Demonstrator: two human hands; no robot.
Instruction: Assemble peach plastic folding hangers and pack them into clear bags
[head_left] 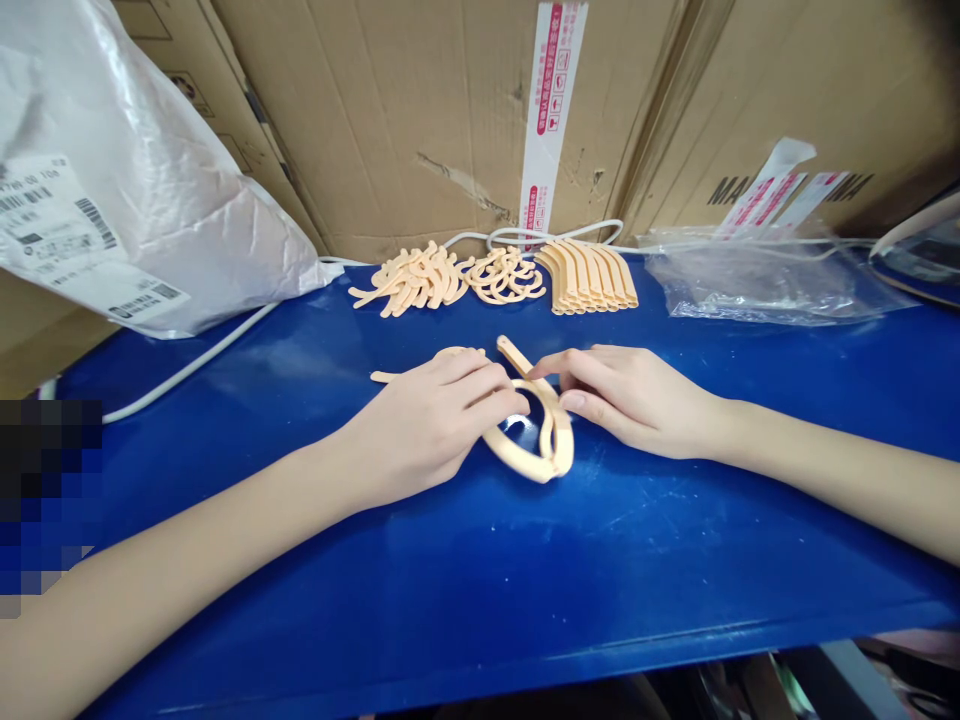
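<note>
A pale orange plastic assembly [541, 440] of curved strips lies on the blue table [480, 560] at the middle. My left hand [431, 420] rests on its left part with fingers curled over the strips. My right hand [634, 395] presses its fingertips against the upper right strip. Both hands are closed on the piece. Part of the assembly is hidden under my left palm.
At the back lie three groups of the same orange parts: loose curved strips [416, 280], ring-like pieces [504, 276] and a neat stack [589, 276]. A white plastic bag [135, 190] sits back left, a clear bag [757, 285] back right. Cardboard boxes [420, 110] and a white cable [195, 362] border the table.
</note>
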